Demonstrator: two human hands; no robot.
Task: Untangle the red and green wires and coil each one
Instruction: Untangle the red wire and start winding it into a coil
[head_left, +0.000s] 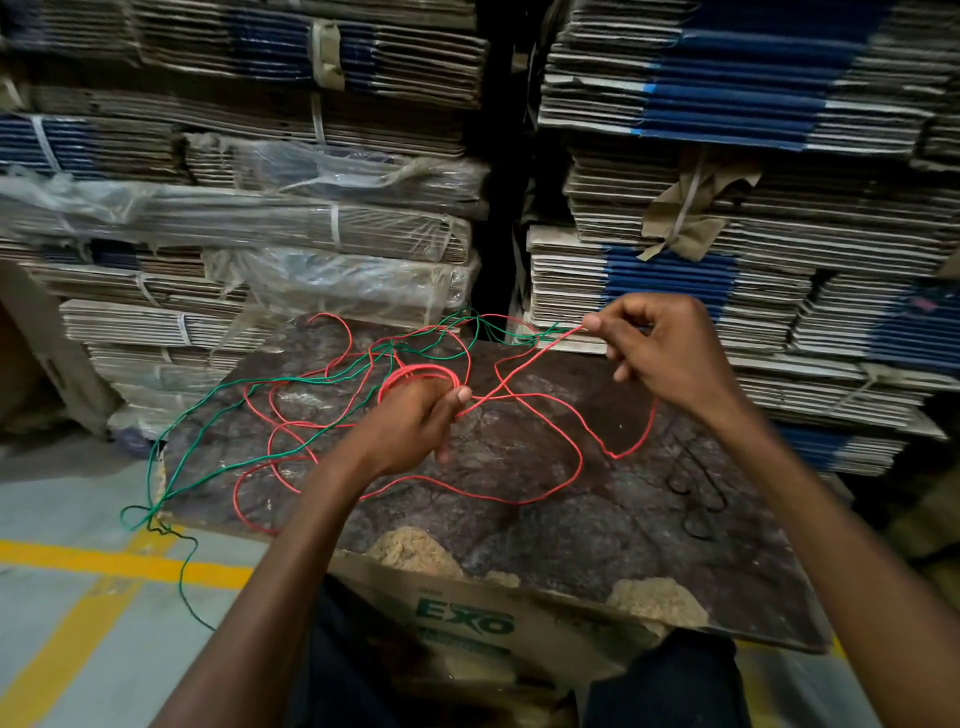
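The left hand (415, 421) grips a small coil of thin red wire (540, 499) mid-board, while the right hand (660, 348) pinches its strand stretched far-right, the thin green wire (228, 415) trailing left.

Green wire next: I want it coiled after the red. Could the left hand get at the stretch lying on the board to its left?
Probably yes. The green wire lies bare beside the left hand, nothing covering it; but that hand's fingers grip the red coil, which must be put down first.
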